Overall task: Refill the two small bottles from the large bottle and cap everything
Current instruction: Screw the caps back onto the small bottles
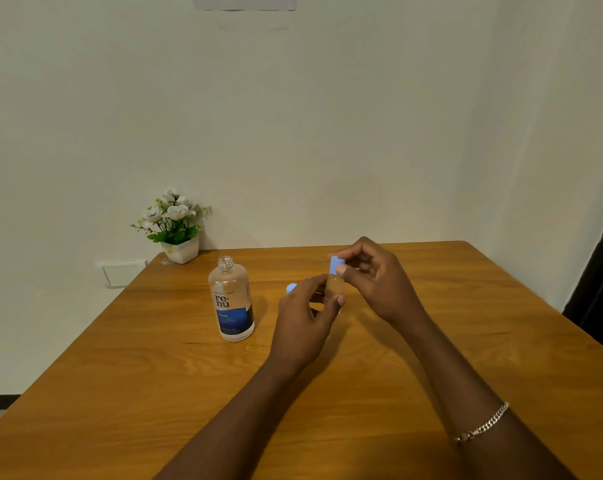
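Nearest, the left hand [310,306] has its fingers wrapped around a small clear bottle [334,285] held above the counter [154,375]; the right hand [373,282] pinches its blue cap [335,265] at the neck. A skewed cap could cross-thread or slip free. Farther left, the uncapped large bottle [231,299] stands exposed; a stray elbow could tip and spill it. Another blue piece [291,288] peeks behind the left hand, unidentifiable.

One head-worn wide-angle view looks forward and down. It faces a wooden table [154,375] set against a pale wall [293,116].
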